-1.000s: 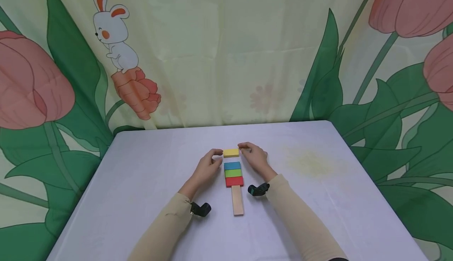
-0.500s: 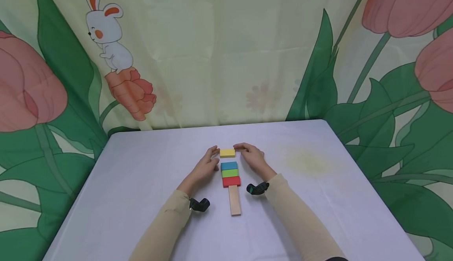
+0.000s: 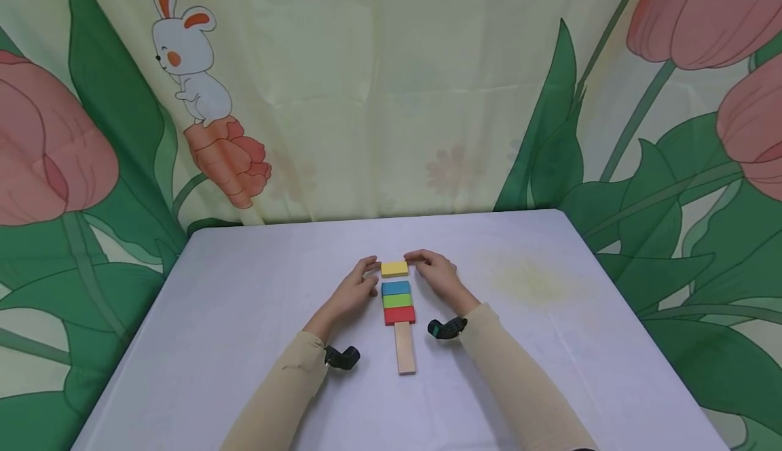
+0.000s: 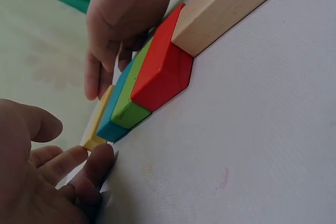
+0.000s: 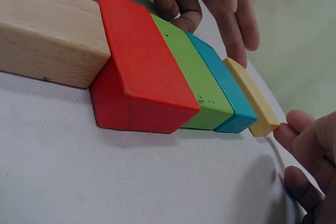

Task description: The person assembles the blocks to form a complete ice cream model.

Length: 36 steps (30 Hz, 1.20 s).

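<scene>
A yellow block (image 3: 394,269) lies at the far end of a row of wooden blocks, a small gap away from the blue block (image 3: 396,288). Touching that one is a green block (image 3: 398,300), then a red block (image 3: 400,315), then a long plain wood block (image 3: 405,348) pointing toward me. My left hand (image 3: 349,293) touches the yellow block's left end with its fingertips. On its right end rest fingertips of my right hand (image 3: 441,276). Neither hand curls round it; the left wrist view shows the yellow block (image 4: 100,121) between the two hands.
A white cloth covers the table (image 3: 244,315), with a faint yellowish stain (image 3: 530,282) to the right. Behind the far edge hangs a curtain (image 3: 379,98) printed with tulips and a rabbit. A dark wrist camera (image 3: 342,358) sits on the left sleeve, another (image 3: 447,329) on the right.
The yellow block has slid slightly toward me, narrowing its gap to the blue block, with both hands staying at its ends. The head view has shifted a little. The other blocks stay put.
</scene>
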Motion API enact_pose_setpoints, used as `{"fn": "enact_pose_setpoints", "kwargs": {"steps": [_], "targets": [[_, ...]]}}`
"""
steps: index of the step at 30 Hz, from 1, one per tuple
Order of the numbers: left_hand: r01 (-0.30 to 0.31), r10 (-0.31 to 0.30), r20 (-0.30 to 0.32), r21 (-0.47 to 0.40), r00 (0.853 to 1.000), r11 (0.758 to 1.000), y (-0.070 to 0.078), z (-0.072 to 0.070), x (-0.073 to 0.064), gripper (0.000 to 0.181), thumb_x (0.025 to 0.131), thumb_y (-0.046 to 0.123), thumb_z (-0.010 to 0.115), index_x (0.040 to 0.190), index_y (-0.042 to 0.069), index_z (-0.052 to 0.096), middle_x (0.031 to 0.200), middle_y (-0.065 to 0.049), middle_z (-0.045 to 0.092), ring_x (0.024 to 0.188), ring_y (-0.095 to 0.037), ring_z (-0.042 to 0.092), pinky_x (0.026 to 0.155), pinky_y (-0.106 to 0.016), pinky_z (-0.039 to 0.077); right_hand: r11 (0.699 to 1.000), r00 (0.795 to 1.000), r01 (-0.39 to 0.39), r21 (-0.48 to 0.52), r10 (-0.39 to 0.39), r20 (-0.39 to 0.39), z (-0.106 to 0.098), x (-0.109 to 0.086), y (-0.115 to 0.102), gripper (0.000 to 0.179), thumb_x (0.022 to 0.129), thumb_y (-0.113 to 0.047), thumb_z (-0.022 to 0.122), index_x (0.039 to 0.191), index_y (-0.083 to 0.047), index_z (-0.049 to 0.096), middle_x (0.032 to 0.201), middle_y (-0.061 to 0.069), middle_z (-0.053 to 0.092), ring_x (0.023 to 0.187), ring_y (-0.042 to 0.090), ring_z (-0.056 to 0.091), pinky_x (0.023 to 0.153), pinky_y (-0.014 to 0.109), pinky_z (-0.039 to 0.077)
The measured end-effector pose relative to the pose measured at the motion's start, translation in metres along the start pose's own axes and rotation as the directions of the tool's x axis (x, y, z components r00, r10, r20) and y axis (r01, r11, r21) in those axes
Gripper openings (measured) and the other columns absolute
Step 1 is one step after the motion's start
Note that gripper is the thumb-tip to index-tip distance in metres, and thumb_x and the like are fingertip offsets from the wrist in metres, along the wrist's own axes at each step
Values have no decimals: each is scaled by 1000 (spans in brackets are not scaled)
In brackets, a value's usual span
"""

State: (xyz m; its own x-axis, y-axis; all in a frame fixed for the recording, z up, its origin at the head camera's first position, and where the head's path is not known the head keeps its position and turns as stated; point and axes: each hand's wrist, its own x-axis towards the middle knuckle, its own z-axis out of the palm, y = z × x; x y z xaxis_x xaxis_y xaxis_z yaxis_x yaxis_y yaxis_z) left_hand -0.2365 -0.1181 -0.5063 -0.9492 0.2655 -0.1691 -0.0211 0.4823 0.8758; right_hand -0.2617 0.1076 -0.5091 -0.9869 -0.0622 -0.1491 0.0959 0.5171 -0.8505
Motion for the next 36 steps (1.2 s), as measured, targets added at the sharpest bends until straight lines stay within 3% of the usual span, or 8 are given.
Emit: {"fn": "enact_pose_setpoints", "kwargs": {"steps": [11, 20, 36], "targets": [[-9, 8, -48, -16, 999, 1000, -1, 6, -2, 54, 107, 26, 48, 158, 16, 36, 153, -2, 54, 90, -16, 63, 89, -39, 48, 1000, 1000, 14, -8, -14, -16, -1, -1, 2, 32, 101, -17, 52, 125, -20, 73, 130, 2, 72, 138, 27, 52, 116, 57, 37], [-36, 36, -75, -6, 997, 999, -3, 6, -6, 49, 106, 22, 48, 155, 14, 42, 147, -3, 59, 88, -16, 62, 83, -34, 48, 1000, 1000, 12, 26, -13, 19, -3, -3, 4, 26, 103, -19, 54, 121, -20, 74, 125, 1, 73, 135, 26, 55, 111, 48, 46], [-66, 65, -129, -2, 989, 998, -7, 10, -8, 46, 104, 17, 48, 149, 13, 47, 140, -3, 63, 85, -16, 62, 75, -32, 47, 1000, 999, 5, 20, -6, 33, -3, -3, 6, 26, 102, -17, 54, 117, -20, 75, 123, 0, 73, 134, 25, 55, 111, 48, 46]]}}
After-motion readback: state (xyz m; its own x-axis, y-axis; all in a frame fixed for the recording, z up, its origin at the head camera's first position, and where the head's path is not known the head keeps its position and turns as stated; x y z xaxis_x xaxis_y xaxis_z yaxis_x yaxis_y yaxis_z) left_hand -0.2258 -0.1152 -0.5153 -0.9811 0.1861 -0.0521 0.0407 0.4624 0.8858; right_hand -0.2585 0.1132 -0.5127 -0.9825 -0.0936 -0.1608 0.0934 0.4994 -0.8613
